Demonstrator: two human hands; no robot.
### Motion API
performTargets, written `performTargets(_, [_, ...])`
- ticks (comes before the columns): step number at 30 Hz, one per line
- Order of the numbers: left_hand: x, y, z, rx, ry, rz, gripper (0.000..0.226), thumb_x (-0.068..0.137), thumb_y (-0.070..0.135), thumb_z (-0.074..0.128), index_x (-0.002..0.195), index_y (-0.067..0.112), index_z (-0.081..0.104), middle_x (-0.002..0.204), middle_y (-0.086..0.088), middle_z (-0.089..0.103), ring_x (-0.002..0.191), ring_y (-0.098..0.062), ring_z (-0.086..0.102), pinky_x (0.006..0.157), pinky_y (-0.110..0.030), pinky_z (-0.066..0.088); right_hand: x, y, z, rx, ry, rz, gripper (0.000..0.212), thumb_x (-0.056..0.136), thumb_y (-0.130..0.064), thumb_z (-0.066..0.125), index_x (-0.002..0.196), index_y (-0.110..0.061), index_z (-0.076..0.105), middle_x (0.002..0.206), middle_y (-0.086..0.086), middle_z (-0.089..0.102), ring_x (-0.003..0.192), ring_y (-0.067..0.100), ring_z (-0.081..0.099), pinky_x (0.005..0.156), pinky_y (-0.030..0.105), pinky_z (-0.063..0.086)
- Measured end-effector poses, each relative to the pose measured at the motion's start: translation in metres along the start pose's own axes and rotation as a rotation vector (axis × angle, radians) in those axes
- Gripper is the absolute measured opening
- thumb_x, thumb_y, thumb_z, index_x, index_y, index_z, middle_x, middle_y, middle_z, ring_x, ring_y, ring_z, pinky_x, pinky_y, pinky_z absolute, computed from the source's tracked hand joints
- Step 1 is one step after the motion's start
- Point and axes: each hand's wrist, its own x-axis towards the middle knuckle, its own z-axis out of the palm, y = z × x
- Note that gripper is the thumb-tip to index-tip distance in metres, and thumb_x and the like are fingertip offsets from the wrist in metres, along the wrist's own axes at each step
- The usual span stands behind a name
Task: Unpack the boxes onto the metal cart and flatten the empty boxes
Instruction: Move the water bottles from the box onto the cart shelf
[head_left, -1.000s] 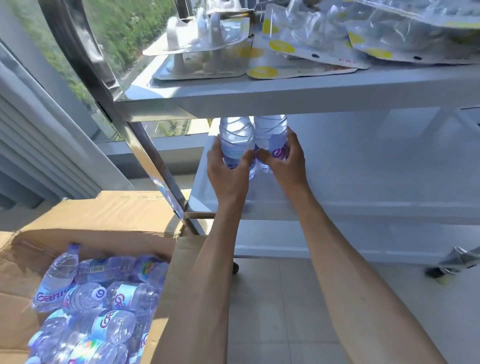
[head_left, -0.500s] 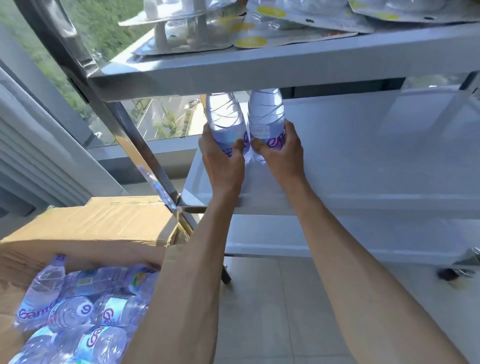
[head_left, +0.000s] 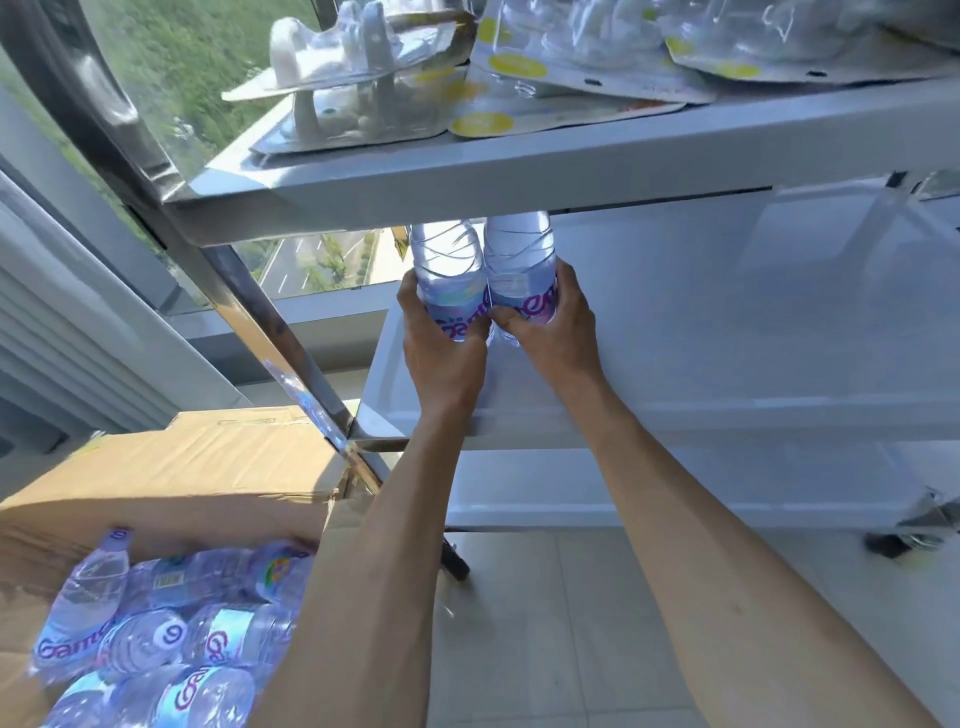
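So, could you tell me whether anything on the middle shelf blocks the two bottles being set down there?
Nothing visible does. The left hand and right hand each hold a water bottle upright over the middle shelf, whose surface looks bare around them. The top shelf hides the bottle tops.

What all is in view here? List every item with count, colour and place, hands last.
water bottles in hand: two, clear with purple labels, upright side by side on the cart's middle shelf
water bottles in box: many, count unclear, clear with purple labels, lying loose
cardboard box: one, brown, open, floor at lower left
blister packs: several, clear with yellow dots, top shelf
metal cart: one, silver-grey, three shelves
left hand: grips the left bottle
right hand: grips the right bottle
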Motion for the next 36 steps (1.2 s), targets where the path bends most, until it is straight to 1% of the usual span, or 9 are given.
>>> performTargets(5, [-0.028,0.013,-0.001,-0.014,0.024,-0.02,0.079,0.076,0.022,0.08,0.138,0.034,0.033,0.127,0.008,0.062,0.113,-0.015,0.062,0.094,-0.037,0.051,-0.018,-0.003,-0.024,0.001,-0.032,0.029,0.07,0.066,-0.036,0.088,0.125,-0.017,0.054,0.12,-0.006,0.066,0.106,0.018,0.063,0.089,0.035,0.053])
performTargets(10, [-0.029,0.02,-0.006,-0.09,-0.045,-0.042,0.077,0.075,0.012,0.081,0.137,0.026,0.039,0.114,0.008,0.066,0.1,-0.008,0.065,0.08,-0.015,0.051,-0.031,-0.008,-0.039,0.021,-0.049,0.046,0.072,0.064,-0.042,0.085,0.125,-0.019,0.055,0.12,-0.006,0.066,0.105,0.016,0.063,0.09,0.038,0.054])
performTargets(14, [-0.007,0.021,-0.001,-0.082,-0.119,-0.132,0.083,0.067,0.019,0.08,0.137,0.034,0.038,0.117,0.002,0.069,0.102,-0.017,0.068,0.091,-0.038,0.057,-0.036,-0.007,-0.039,0.024,-0.029,0.061,0.067,0.067,-0.034,0.086,0.125,-0.019,0.055,0.12,-0.006,0.066,0.105,0.017,0.062,0.091,0.039,0.053])
performTargets(18, [0.007,0.009,0.007,0.055,-0.115,-0.067,0.09,0.069,0.037,0.074,0.149,0.035,0.033,0.122,0.0,0.067,0.104,-0.021,0.066,0.091,-0.038,0.054,-0.037,-0.002,-0.037,-0.006,0.004,0.071,0.068,0.068,-0.034,0.085,0.127,-0.019,0.055,0.121,-0.006,0.066,0.107,0.018,0.062,0.091,0.034,0.052])
performTargets(21, [0.009,-0.005,0.016,0.115,-0.056,-0.014,0.088,0.076,0.044,0.069,0.153,0.033,0.028,0.128,-0.001,0.066,0.112,-0.024,0.063,0.094,-0.036,0.05,-0.035,0.0,-0.032,-0.036,0.037,0.073,0.077,0.068,-0.04,0.083,0.135,-0.021,0.048,0.126,-0.005,0.064,0.11,0.02,0.062,0.092,0.032,0.05])
performTargets(24, [0.014,-0.013,0.02,0.103,-0.048,0.003,0.084,0.081,0.04,0.07,0.153,0.03,0.028,0.128,-0.003,0.066,0.113,-0.024,0.063,0.092,-0.03,0.047,-0.027,-0.002,-0.02,-0.077,0.084,0.081,0.075,0.072,-0.036,0.083,0.134,-0.016,0.047,0.127,0.0,0.063,0.111,0.024,0.061,0.088,0.029,0.046])
performTargets(30, [0.014,-0.015,0.024,0.099,-0.001,0.041,0.083,0.084,0.032,0.069,0.154,0.029,0.026,0.127,-0.003,0.066,0.112,-0.026,0.062,0.09,-0.03,0.046,0.015,-0.015,0.021,-0.052,0.239,0.179,0.076,0.073,-0.031,0.081,0.136,-0.008,0.047,0.125,0.012,0.059,0.116,0.029,0.055,0.088,0.031,0.042])
performTargets(32, [0.015,-0.016,0.024,0.103,0.022,0.043,0.08,0.085,0.028,0.067,0.154,0.029,0.026,0.126,-0.003,0.067,0.113,-0.029,0.062,0.089,-0.03,0.045,0.026,-0.011,0.025,-0.097,0.25,0.143,0.081,0.076,-0.034,0.08,0.143,-0.009,0.041,0.131,0.012,0.058,0.12,0.031,0.056,0.093,0.035,0.044])
performTargets(36, [0.014,-0.013,0.028,0.189,0.024,0.003,0.073,0.091,0.024,0.063,0.154,0.025,0.025,0.127,-0.008,0.065,0.114,-0.033,0.059,0.085,-0.03,0.042,0.033,0.007,0.03,-0.211,0.237,0.081,0.078,0.078,-0.041,0.075,0.142,-0.013,0.039,0.128,0.01,0.06,0.114,0.033,0.058,0.087,0.036,0.045])
